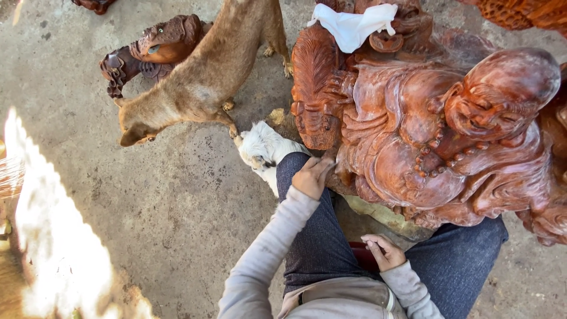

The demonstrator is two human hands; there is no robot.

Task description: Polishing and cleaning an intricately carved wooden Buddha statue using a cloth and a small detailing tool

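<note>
Wood carving: reddish-brown carved statue (413, 136) of a laughing, round-bellied figure, glossy, filling the upper right of the concrete floor (171, 207).
Left hand: left hand (311, 176) reaches forward over the raised knee, fingers bent and pressed against the statue's lower left edge; whether it grips anything small cannot be told.
Right hand: right hand (384, 251) rests near the lap, fingers loosely curled and close together, holding nothing that shows.
Legs: dark blue trousers (313, 236), one knee up beside the statue's base, the other leg running under it to the right.
Cloth: white cloth (354, 25) draped on the statue's top, by the upper edge.
Animals: white puppy (261, 149) just beside the left knee; tan dog (201, 82) stands beyond it, nose down.
Other carving: smaller carved piece (150, 53) lies behind the dog, upper left.
Surface: grey, stained, rough concrete; sunlit glare along the left edge.
Open room: bare floor stretches left of the knee to the lower left corner.
</note>
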